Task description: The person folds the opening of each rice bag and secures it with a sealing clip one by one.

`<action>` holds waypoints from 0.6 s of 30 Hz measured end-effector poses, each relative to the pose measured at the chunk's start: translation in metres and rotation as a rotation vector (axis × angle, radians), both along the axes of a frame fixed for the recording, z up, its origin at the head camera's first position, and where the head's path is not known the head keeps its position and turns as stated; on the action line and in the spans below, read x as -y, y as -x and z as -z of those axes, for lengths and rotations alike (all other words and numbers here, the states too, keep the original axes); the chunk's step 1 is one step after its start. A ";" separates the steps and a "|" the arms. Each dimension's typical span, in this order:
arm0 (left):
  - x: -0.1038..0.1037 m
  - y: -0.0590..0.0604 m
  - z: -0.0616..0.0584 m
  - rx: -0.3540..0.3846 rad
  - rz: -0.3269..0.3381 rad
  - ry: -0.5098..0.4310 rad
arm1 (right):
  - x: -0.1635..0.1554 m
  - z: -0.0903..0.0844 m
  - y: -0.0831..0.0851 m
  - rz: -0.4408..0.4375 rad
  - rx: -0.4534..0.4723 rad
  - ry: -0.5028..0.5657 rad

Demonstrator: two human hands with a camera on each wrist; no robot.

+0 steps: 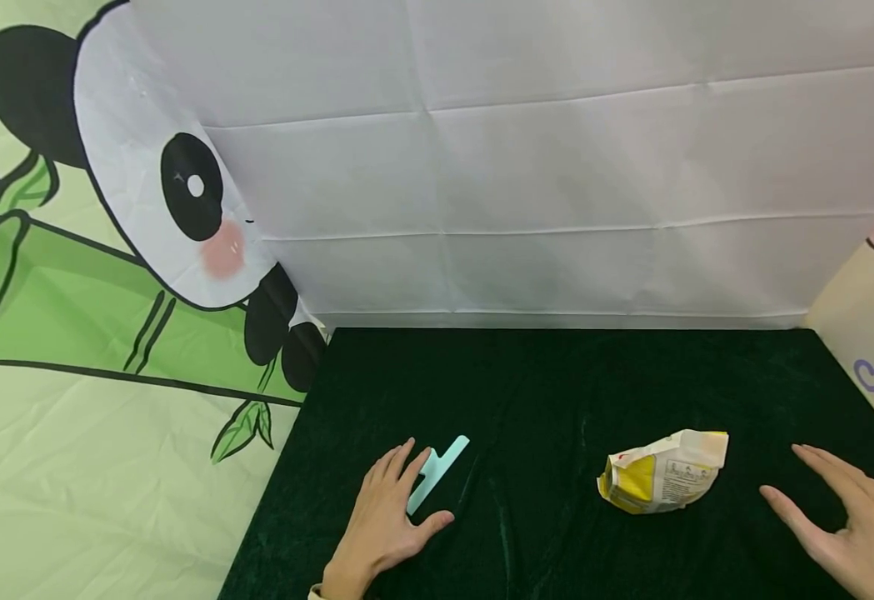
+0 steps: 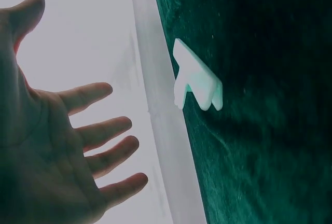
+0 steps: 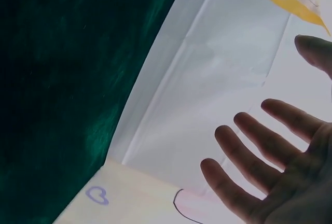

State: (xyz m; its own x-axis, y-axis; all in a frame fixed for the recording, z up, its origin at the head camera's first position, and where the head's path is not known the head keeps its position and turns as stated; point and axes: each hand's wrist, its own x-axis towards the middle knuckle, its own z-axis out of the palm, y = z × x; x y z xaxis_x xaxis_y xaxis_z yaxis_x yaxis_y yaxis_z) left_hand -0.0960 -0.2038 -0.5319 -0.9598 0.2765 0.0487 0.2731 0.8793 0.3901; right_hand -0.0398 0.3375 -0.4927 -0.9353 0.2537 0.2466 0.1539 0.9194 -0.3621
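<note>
In the head view, we are seeing a left hand (image 1: 386, 518) in the lower part of the frame, left of centre. Its fingers are pointing straight toward the top of the frame, its thumb is standing well away from them, and it is gripping nothing. A pale teal clip (image 1: 437, 477) is lying diagonally just beyond the fingers, partly hidden by them. In the left wrist view, we are finding the clip right of centre, apart from the fingertips.

At the lower right of the head view, we are seeing a right hand (image 1: 871, 533). Its fingers are pointing toward the upper left, its thumb is spreading wide of them, and it is holding nothing. A crumpled white and yellow packet (image 1: 665, 472) is lying to the left of this hand, clear of the fingertips; its print is appearing too small to read. In the right wrist view, we are seeing only part of the packet, at the upper right.

Both items are resting on a dark green cloth (image 1: 541, 400). A creased white backdrop (image 1: 556, 167) is filling the upper centre, and a printed panda (image 1: 137, 167) is occupying the upper left
</note>
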 end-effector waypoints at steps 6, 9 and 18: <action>-0.008 -0.002 0.000 0.014 0.021 -0.021 | 0.000 -0.003 0.001 -0.009 0.054 0.034; -0.012 -0.002 0.000 0.001 0.036 -0.030 | 0.001 -0.004 0.001 -0.014 0.043 0.044; -0.021 -0.003 0.001 -0.109 0.084 -0.055 | 0.002 -0.004 0.001 -0.002 0.041 0.050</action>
State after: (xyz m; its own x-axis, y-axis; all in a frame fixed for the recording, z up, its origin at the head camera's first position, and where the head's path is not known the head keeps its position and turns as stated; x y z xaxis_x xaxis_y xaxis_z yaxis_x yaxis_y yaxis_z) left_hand -0.0935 -0.1828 -0.5327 -0.9215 0.3499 0.1684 0.3883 0.8294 0.4016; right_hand -0.0405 0.3351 -0.4890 -0.9450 0.2624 0.1954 0.1673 0.9007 -0.4009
